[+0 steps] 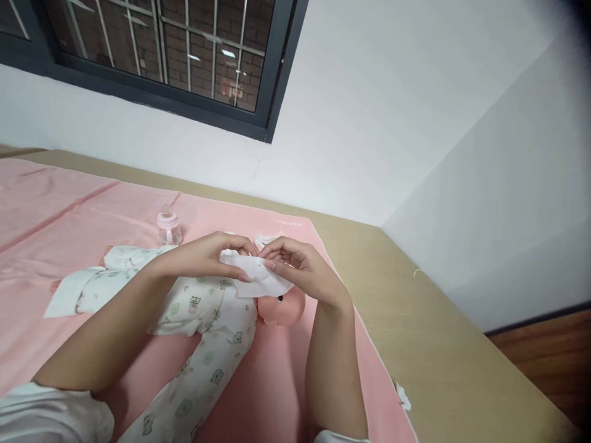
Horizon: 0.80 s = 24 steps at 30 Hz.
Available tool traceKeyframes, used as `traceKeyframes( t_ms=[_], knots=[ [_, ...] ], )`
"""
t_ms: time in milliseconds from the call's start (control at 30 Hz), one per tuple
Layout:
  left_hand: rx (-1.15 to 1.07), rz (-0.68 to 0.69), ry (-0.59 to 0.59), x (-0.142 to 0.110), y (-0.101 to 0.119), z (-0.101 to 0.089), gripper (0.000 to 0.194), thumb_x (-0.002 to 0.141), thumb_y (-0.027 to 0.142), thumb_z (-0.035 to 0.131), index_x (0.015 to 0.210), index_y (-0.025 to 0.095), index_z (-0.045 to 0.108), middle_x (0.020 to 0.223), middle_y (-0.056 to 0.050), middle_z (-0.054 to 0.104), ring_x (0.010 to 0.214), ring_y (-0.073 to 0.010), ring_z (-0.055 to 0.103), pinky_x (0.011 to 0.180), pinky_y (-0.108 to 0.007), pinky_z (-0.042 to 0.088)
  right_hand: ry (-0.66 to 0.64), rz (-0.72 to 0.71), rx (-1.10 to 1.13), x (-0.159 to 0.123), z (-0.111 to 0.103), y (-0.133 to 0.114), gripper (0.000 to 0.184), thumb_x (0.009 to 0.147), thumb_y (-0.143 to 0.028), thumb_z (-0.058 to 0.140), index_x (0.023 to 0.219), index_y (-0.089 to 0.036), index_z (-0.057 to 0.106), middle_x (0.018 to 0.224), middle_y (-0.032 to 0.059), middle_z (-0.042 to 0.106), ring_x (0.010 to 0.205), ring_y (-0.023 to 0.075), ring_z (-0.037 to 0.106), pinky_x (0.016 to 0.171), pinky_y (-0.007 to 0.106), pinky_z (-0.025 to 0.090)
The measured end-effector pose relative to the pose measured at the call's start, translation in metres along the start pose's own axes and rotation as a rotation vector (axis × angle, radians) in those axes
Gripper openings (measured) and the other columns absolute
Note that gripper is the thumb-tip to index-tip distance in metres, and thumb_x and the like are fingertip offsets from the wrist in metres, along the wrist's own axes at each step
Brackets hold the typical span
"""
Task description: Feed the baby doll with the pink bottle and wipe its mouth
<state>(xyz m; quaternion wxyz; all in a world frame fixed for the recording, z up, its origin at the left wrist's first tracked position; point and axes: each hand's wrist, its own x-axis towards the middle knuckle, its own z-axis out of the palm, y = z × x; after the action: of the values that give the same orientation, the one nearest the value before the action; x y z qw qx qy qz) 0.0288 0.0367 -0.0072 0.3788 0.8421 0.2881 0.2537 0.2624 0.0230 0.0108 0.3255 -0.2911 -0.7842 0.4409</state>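
Note:
A thin white tissue [263,278] is spread between my two hands, just above the head [284,307] of a baby doll. My left hand [226,255] pinches its left part between thumb and fingers. On the other side, my right hand [295,261] grips its upper right edge, thumb on top. The doll lies on its back in white clothes [194,304] printed with small green and brown animals. The tissue and my hands hide much of its head and upper body. Behind my fingers, a whitish, partly see-through item [266,240] is mostly covered.
A pink blanket [92,209] with some folds lies under the doll, on a tan wooden surface [415,344]. Beyond my left wrist stands a small pink-topped baby bottle [168,226]. A crumpled white scrap [403,397] lies at the blanket's right edge. White walls and a barred window border the far side.

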Motion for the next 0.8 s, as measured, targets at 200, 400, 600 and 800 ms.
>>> traceKeyframes(
  t_ms=[200,400,600,800],
  knots=[
    [-0.031,-0.051,0.018,-0.006,0.006,0.0,0.024,0.086,0.041,0.065,0.089,0.017,0.07,0.085,-0.001,0.068,0.073,-0.0138,0.061,0.06,-0.019,0.044,0.008,-0.018,-0.086,-0.006,-0.006,-0.003,0.041,0.075,-0.035,0.077,0.113,-0.028,0.062,0.107,0.0042,0.063,0.097,0.018,0.062,0.079,0.03,0.052],
    [-0.047,0.042,0.032,-0.007,0.005,0.002,0.019,0.088,0.036,0.065,0.088,0.019,0.073,0.086,-0.002,0.067,0.081,-0.0151,0.062,0.072,-0.022,0.047,0.069,-0.018,-0.038,-0.007,-0.006,-0.002,0.031,0.083,-0.032,0.069,0.112,-0.025,0.061,0.094,0.0032,0.065,0.089,0.0152,0.063,0.079,0.029,0.052],
    [-0.104,0.15,0.206,-0.01,0.014,0.006,0.011,0.084,0.029,0.071,0.08,0.02,0.07,0.091,-0.003,0.062,0.088,-0.0161,0.061,0.08,-0.026,0.05,0.183,-0.006,0.049,0.003,-0.016,0.018,0.035,0.081,-0.033,0.071,0.112,-0.023,0.06,0.091,0.0027,0.067,0.087,0.0138,0.064,0.084,0.029,0.05],
    [-0.109,0.183,0.191,-0.008,0.016,0.008,0.013,0.084,0.026,0.068,0.075,0.017,0.065,0.121,-0.005,0.063,0.116,-0.0227,0.056,0.1,-0.032,0.044,0.29,0.026,0.257,0.017,-0.043,0.087,0.032,0.079,-0.036,0.072,0.106,-0.022,0.063,0.086,0.0008,0.069,0.08,0.0126,0.065,0.084,0.03,0.051]
  ],
)
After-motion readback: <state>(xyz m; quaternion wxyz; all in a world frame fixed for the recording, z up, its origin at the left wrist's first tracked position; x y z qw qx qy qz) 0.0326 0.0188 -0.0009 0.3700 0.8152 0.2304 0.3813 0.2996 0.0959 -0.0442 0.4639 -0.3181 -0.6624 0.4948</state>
